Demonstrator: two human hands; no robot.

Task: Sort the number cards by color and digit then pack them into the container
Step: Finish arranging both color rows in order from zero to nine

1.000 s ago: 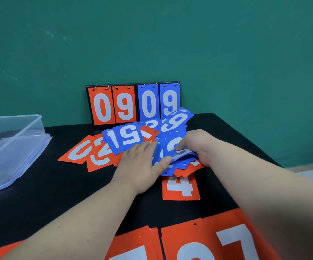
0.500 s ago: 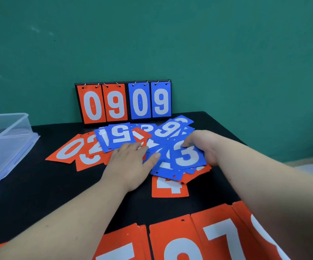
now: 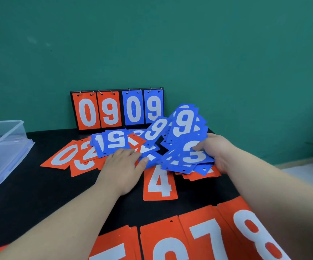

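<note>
Thumb of the right hand (image 3: 217, 152) is pinching the blue 3 card (image 3: 195, 154) from above, while the fingers beneath are hidden by the cards; the hand is gripping a fan of blue cards (image 3: 187, 139) that is tilting up off the table (image 3: 30, 194) at about 2 o'clock, with a blue 9 card (image 3: 184, 122) showing at its far end. Fingers (image 3: 131, 152) of the left hand (image 3: 123, 166) are lying straight and flat, pressing on the loose blue cards at the centre, just beside a blue 5 card (image 3: 117, 140). An orange 4 card (image 3: 159, 182) is lying flat between the two wrists, partly under the fan. An orange 0 card (image 3: 64, 154) is overlapping other orange cards at 10 o'clock. Orange 7 and 8 cards (image 3: 208, 239) are lying side by side at 5 o'clock, near the viewer. The clear container (image 3: 4, 139) is sitting at 9 o'clock, well apart from both hands. A scoreboard stand (image 3: 117, 109) reading 09 09 is standing upright at 12 o'clock, against the green wall (image 3: 152, 44).
</note>
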